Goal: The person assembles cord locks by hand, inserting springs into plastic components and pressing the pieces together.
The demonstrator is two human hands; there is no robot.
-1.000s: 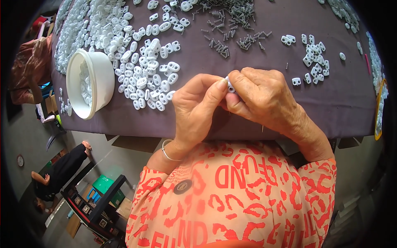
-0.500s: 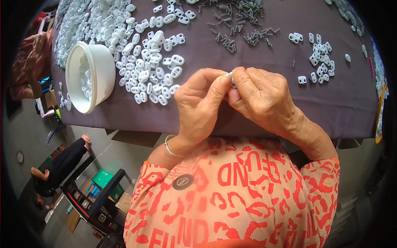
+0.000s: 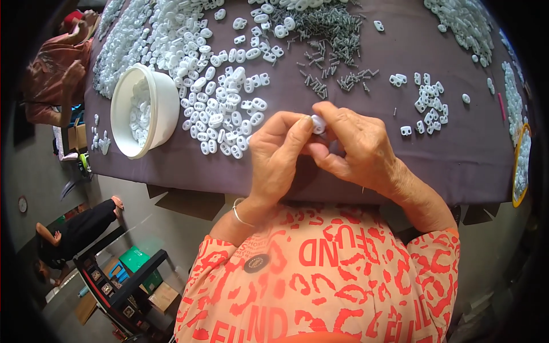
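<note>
A small white two-hole cord lock (image 3: 318,124) is pinched at the fingertips of my left hand (image 3: 278,150), its thumb on the edge of the piece. Beside it, my right hand (image 3: 361,146) touches the cord lock with its index finger. The right thumb is spread away below, leaving a gap between thumb and index finger. Whatever lies behind the fingers is hidden. Close to my left hand spreads a pile of white oval two-hole pieces (image 3: 220,117). Small metal springs (image 3: 329,48) lie heaped beyond my hands.
A white tub (image 3: 166,108) with white pieces inside stands on the brown-covered table (image 3: 389,166), at left. To the right lie a small group of white pieces (image 3: 432,103), a pink stick (image 3: 501,106) and a yellow-rimmed container (image 3: 517,194). Another person (image 3: 63,74) sits at far left.
My right thumb has come away from the right index finger, and more of the cord lock now shows. The whole view has shifted slightly, with more of the table's far side visible.
</note>
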